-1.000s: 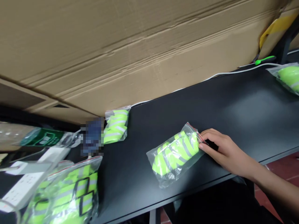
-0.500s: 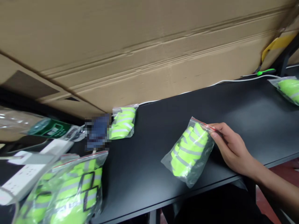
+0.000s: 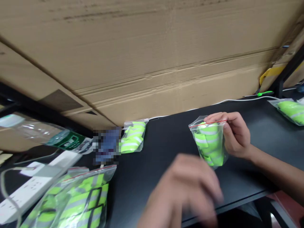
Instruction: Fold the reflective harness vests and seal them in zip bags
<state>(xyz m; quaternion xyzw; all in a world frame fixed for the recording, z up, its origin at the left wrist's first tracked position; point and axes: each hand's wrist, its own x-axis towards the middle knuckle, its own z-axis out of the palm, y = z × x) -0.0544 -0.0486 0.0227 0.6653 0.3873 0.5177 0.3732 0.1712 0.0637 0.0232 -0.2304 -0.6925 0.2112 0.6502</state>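
Observation:
Near its red zip line, my right hand (image 3: 237, 134) grips a clear zip-lock bag (image 3: 210, 142) above the black table. Inside the bag is folded neon-yellow strap material with grey reflective stripes. My left hand (image 3: 182, 193) is in the foreground, below and left of that bag and apart from it. Motion smears its fingers, so their exact pose is unclear. Another such bag (image 3: 133, 136) lies at the back against the cardboard. More filled bags (image 3: 82, 199), with black buckles showing, lie at the front left. One further bag (image 3: 292, 110) rests at the far right.
A white power strip (image 3: 40, 185) with a plugged-in charger and a plastic bottle (image 3: 54, 134) are on the left. Beside them is a pixelated dark-blue object (image 3: 107, 145). Tall cardboard (image 3: 166, 57) backs the black table (image 3: 163, 139). A green-handled tool (image 3: 265, 93) lies back right.
My left hand has come into view from below. My right hand has turned the bag more upright and moved it slightly right and up. The camera view has shifted.

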